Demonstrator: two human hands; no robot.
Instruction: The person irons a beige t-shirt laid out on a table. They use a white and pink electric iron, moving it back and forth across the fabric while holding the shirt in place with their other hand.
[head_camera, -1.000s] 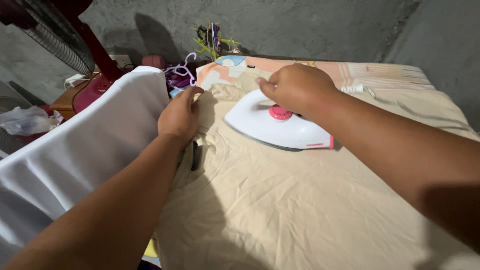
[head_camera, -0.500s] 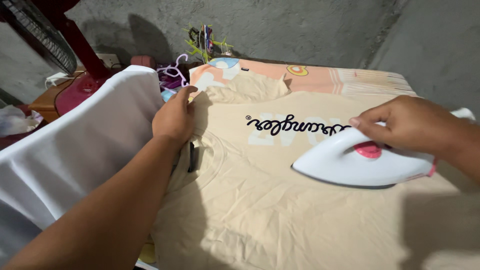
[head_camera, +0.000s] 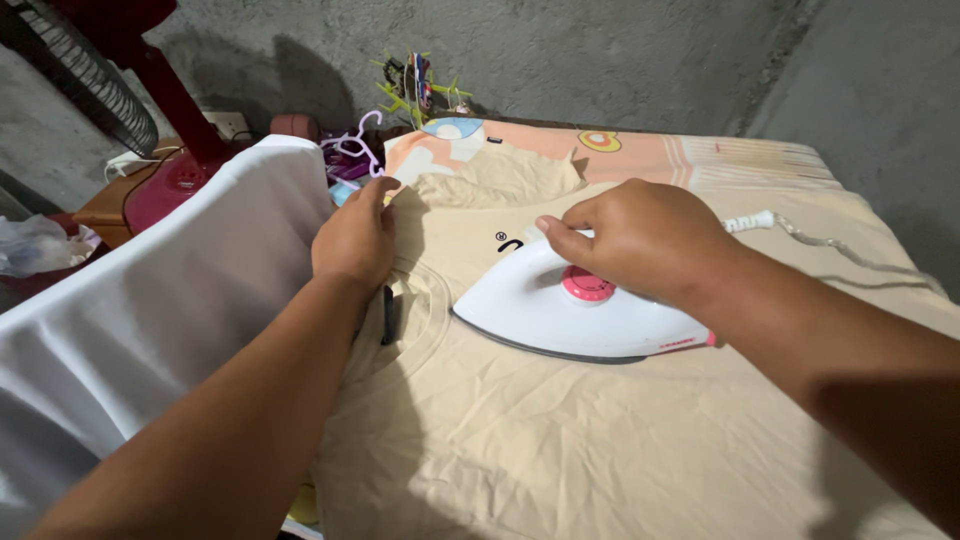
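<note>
Two bare hands work a beige T-shirt (head_camera: 600, 440) spread across a padded bench (head_camera: 760, 160), and the white electric iron (head_camera: 575, 315) with its pink dial has swung back: half a second ago it sat out toward four o'clock with the shirt's dark chest print uncovered, and now it lies near the middle of the cloth, nose pointing to nine o'clock, over most of that print. The pressing stroke appears to be travelling back toward the collar side, a judgement from the iron's return alone. The right hand (head_camera: 640, 240) is closed in a full grip round the iron's handle, thumb stretched forward along the top. The left hand (head_camera: 355, 240) has not moved; it lies flat, fingers together and uncurled, pinning the shirt's edge at ten o'clock from the iron, grasping nothing. A white cloth (head_camera: 150, 300) hangs at nine o'clock, purple hangers (head_camera: 355, 150) at eleven, and the iron's cord (head_camera: 830, 240) trails off toward three.
</note>
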